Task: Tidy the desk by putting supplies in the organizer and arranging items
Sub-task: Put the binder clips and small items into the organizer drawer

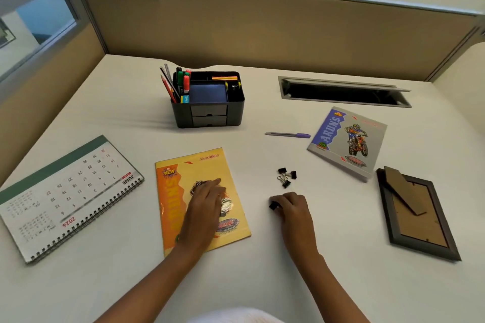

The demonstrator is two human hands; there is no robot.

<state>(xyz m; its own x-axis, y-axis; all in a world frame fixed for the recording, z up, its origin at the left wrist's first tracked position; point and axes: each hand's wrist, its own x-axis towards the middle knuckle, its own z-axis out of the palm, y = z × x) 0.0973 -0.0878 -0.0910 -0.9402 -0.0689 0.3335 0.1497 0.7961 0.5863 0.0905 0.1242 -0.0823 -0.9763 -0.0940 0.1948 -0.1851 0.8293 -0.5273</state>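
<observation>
A black desk organizer [181, 115] stands at the back centre, with pencils and markers in its left slot and sticky notes in the middle. My left hand [207, 202] lies flat, fingers apart, on a yellow notebook [181, 173]. My right hand [291, 206] is curled around a black binder clip [273, 205] on the desk. Three more binder clips [286, 177] lie in a loose cluster just beyond it. A purple pen [288, 135] rests between the organizer and a grey notebook [346, 139] with a motorbike cover.
A spiral desk calendar [65, 191] lies flat at the left. A dark picture frame [417, 215] lies face down at the right. A cable slot [343, 92] opens in the desk at the back right. Partition walls [262, 29] close the back and left.
</observation>
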